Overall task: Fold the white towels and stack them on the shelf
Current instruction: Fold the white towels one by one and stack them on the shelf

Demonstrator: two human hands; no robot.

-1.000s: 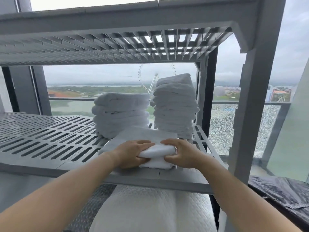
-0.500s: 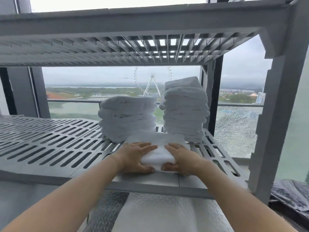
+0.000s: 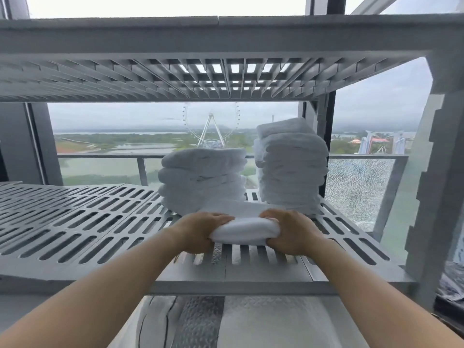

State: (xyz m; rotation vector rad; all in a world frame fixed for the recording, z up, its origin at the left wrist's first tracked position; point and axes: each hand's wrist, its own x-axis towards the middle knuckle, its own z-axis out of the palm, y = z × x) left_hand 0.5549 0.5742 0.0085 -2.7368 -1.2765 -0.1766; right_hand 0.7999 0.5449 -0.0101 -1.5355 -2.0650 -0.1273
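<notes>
A folded white towel (image 3: 246, 231) is held between both hands just above the slatted grey shelf (image 3: 75, 222). My left hand (image 3: 200, 231) grips its left end and my right hand (image 3: 292, 232) grips its right end. Behind it stand two stacks of folded white towels: a lower stack (image 3: 203, 182) at the centre and a taller stack (image 3: 292, 167) at the right, near the shelf's rear post. The held towel hides the foot of both stacks.
An upper grey slatted shelf (image 3: 226, 79) hangs close overhead. A thick grey corner post (image 3: 431, 197) stands at the right. Bare slats stretch to the left of the stacks. White padded fabric (image 3: 251, 322) lies below the shelf. A window with a railing is behind.
Both hands have lifted the folded towel off the shelf's front and carried it back toward the stacks. The grip has moved from on top to the towel's two ends.
</notes>
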